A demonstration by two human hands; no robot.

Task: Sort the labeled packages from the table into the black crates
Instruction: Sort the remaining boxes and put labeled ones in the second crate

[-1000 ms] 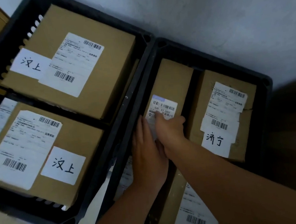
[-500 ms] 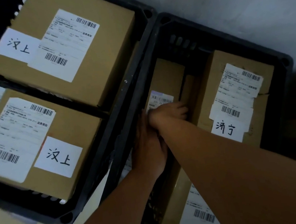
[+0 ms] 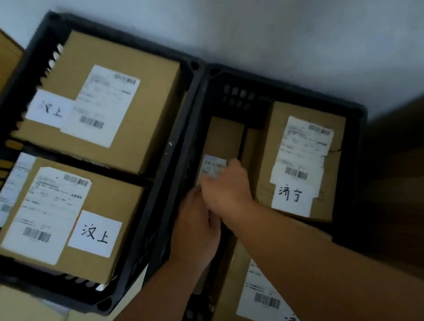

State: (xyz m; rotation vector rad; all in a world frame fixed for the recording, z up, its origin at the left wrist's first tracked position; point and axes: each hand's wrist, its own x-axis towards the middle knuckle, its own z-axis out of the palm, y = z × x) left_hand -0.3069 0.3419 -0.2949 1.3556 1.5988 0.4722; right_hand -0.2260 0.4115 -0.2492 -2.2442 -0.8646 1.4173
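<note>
At frame centre the right hand [image 3: 225,185] curls its fingers on the package [image 3: 225,135], which stands in the right crate [image 3: 276,85] between its left wall and a taller box [image 3: 307,160]. The left hand [image 3: 197,230] lies just below; its fingers are hidden, so I cannot tell its grip

A wide-angle camera worn on the person's head looks steeply down and forward onto two black crates set side by side, the left crate [image 3: 26,75] and the right crate [image 3: 238,97], with a pale wall [image 3: 269,23] across the top of the frame. The view is rolled, so the crates run on a diagonal from upper left to lower right. The camera sits close: both bare forearms enter from the bottom edge, and the left hand [image 3: 197,227] and right hand [image 3: 226,185] meet near centre at a narrow package [image 3: 225,135]. The right crate's near end is cut off below. Blur softens the labels [image 3: 105,103].
</note>
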